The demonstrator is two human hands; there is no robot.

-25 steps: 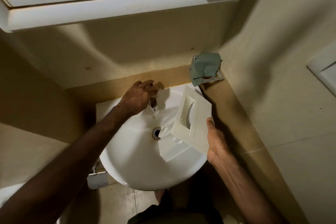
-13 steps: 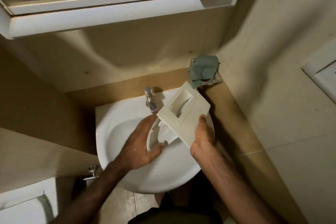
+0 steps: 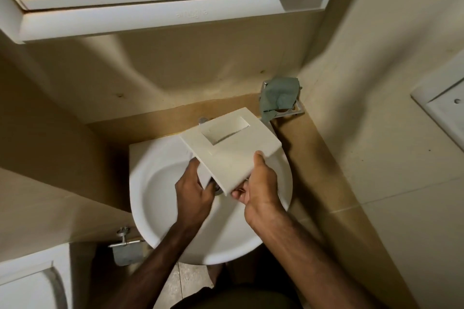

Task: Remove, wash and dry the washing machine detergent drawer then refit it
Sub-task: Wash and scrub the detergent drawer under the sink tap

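1. Here, you hold the detergent drawer over the white basin with both hands, its flat front panel facing up at you and its recessed handle toward the wall.
2. Your right hand has its grip clamped on the near right corner of the panel: thumb on top, fingers curled under the edge.
3. Your left hand grips the drawer's body from the left, below the panel; its fingertips are hidden beneath, so how far they wrap I cannot tell.
4. The drawer covers most of the tap and part of the drain, which show only at its edges.
5. A green cloth lies bunched on the metal holder at the corner of the wall, just beyond the drawer and apart from it.
6. A paper holder hangs on the wall below the basin's left side.
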